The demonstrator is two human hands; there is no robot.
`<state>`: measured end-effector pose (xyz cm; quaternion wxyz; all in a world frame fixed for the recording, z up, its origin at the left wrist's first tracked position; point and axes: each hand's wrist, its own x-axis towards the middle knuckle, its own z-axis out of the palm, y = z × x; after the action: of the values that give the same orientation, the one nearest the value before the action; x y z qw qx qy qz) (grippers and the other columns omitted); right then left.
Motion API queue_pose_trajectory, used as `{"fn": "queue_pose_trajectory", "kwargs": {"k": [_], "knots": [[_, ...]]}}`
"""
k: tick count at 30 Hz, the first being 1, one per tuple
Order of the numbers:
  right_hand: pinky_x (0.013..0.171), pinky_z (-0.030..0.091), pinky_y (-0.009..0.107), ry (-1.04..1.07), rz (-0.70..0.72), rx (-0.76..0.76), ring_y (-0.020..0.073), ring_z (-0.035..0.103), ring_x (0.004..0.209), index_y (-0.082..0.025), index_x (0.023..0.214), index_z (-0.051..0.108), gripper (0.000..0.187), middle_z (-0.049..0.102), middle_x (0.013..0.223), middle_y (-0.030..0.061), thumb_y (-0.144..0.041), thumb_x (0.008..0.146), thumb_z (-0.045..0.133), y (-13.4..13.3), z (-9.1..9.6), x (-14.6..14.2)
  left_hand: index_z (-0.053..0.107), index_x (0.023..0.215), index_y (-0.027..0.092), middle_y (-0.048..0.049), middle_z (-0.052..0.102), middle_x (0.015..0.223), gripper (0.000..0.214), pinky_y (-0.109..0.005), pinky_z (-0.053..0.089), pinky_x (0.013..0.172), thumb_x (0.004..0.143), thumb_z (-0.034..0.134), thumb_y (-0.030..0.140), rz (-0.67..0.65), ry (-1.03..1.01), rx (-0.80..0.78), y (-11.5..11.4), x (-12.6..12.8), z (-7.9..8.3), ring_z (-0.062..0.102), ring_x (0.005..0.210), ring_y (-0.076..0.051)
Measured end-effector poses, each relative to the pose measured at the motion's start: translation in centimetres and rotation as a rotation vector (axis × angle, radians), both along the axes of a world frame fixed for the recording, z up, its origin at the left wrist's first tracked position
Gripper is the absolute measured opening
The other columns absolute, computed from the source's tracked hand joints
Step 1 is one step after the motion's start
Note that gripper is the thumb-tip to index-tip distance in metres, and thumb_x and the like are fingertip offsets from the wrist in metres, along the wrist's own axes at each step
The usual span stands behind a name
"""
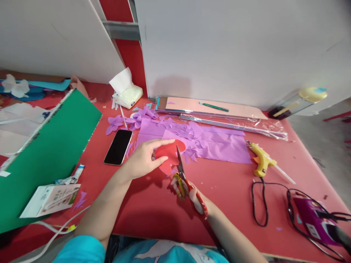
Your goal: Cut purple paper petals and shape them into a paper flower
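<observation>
My left hand (pixel 146 156) pinches a piece of red paper (pixel 171 150) with rounded edges, thumb and fingers on its left side. In my right hand (pixel 189 191) is a pair of scissors (pixel 181 170), its handles red and yellow. The blades are parted and point up at the paper's right edge; whether they touch it I cannot tell. Just beyond lie purple paper sheets (pixel 225 146) with many cut purple scraps on them. A black phone (pixel 118 147) rests left of my left hand.
A yellow glue gun (pixel 261 159) with its black cord (pixel 264 213) lies at the right, near a purple device (pixel 315 221). Tissues (pixel 128 95), plastic-wrapped paper (pixel 233 124) and a green cutter (pixel 215 106) are at the back. A green board (pixel 60 153) stands left.
</observation>
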<state>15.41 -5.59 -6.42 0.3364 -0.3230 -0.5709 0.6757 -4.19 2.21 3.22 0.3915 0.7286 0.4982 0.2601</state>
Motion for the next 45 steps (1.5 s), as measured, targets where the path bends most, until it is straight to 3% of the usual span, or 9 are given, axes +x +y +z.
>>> {"fn": "queue_pose_trajectory", "kwargs": {"k": [7, 16, 20, 25, 36, 41, 43, 45], "knots": [[0.058, 0.036, 0.029, 0.033, -0.001, -0.070, 0.0161, 0.039, 0.069, -0.021, 0.101, 0.050, 0.071, 0.044, 0.081, 0.0049, -0.078, 0.071, 0.020, 0.1, 0.1, 0.2, 0.054, 0.117, 0.025, -0.0017, 0.062, 0.110, 0.045, -0.018, 0.041, 0.050, 0.073, 0.053, 0.013, -0.052, 0.022, 0.020, -0.2, 0.3, 0.1, 0.047, 0.053, -0.005], [0.052, 0.036, 0.030, 0.060, -0.032, -0.160, 0.0135, 0.036, 0.058, -0.021, 0.095, 0.053, 0.077, 0.045, 0.076, 0.0041, -0.084, 0.062, 0.024, 0.1, -0.1, 0.0, 0.052, 0.119, 0.025, -0.0031, 0.057, 0.120, 0.047, -0.020, 0.047, 0.057, 0.074, 0.053, 0.012, -0.073, 0.035, 0.043, -0.4, 0.8, -0.5, 0.058, 0.074, -0.011], [0.051, 0.035, 0.032, 0.048, -0.024, -0.191, 0.0139, 0.037, 0.055, -0.022, 0.091, 0.056, 0.075, 0.047, 0.077, 0.0049, -0.085, 0.060, 0.029, 0.2, 0.0, 0.1, 0.052, 0.120, 0.025, -0.0035, 0.056, 0.121, 0.046, -0.021, 0.048, 0.059, 0.075, 0.052, 0.013, -0.079, 0.058, 0.044, -0.4, 0.9, -0.6, 0.059, 0.080, -0.013], [0.050, 0.032, 0.027, 0.080, -0.042, -0.164, 0.0109, 0.033, 0.054, -0.021, 0.096, 0.052, 0.076, 0.044, 0.075, 0.0025, -0.083, 0.064, 0.023, -0.1, -0.5, -0.1, 0.051, 0.121, 0.025, -0.0024, 0.055, 0.122, 0.047, -0.023, 0.050, 0.066, 0.076, 0.051, 0.013, -0.072, 0.057, 0.036, -0.5, 1.2, -0.6, 0.059, 0.089, -0.015], [0.046, 0.030, 0.023, 0.130, -0.068, -0.161, 0.0082, 0.033, 0.049, -0.019, 0.097, 0.051, 0.074, 0.038, 0.069, -0.0018, -0.080, 0.067, 0.024, -0.5, -1.8, -0.2, 0.043, 0.128, 0.024, -0.0039, 0.052, 0.127, 0.053, -0.032, 0.046, 0.090, 0.077, 0.049, 0.013, -0.077, 0.013, 0.057, -0.5, 1.3, -1.1, 0.052, 0.111, -0.019], [0.050, 0.034, 0.024, 0.180, -0.075, -0.224, 0.0095, 0.037, 0.055, -0.020, 0.102, 0.050, 0.070, 0.047, 0.084, 0.0041, -0.078, 0.071, 0.026, -0.8, -2.4, -0.2, 0.044, 0.128, 0.024, -0.0043, 0.055, 0.123, 0.056, -0.032, 0.045, 0.092, 0.074, 0.052, 0.011, -0.066, -0.023, 0.060, -0.3, 1.3, -1.2, 0.054, 0.108, -0.019], [0.052, 0.037, 0.026, 0.205, -0.081, -0.229, 0.0100, 0.039, 0.057, -0.020, 0.105, 0.049, 0.069, 0.049, 0.089, 0.0059, -0.076, 0.071, 0.027, -0.9, -2.5, -0.3, 0.044, 0.128, 0.025, -0.0043, 0.059, 0.118, 0.056, -0.029, 0.050, 0.080, 0.074, 0.054, 0.012, -0.039, -0.023, 0.037, -0.3, 1.2, -1.0, 0.060, 0.092, -0.017], [0.052, 0.038, 0.026, 0.223, -0.062, -0.212, 0.0092, 0.039, 0.055, -0.020, 0.105, 0.048, 0.067, 0.049, 0.092, 0.0068, -0.075, 0.073, 0.028, -0.8, -2.4, -0.4, 0.041, 0.129, 0.025, -0.0035, 0.063, 0.110, 0.058, -0.023, 0.051, 0.059, 0.074, 0.054, 0.013, 0.004, -0.016, -0.016, -0.2, 1.0, -0.8, 0.059, 0.063, -0.010]]}}
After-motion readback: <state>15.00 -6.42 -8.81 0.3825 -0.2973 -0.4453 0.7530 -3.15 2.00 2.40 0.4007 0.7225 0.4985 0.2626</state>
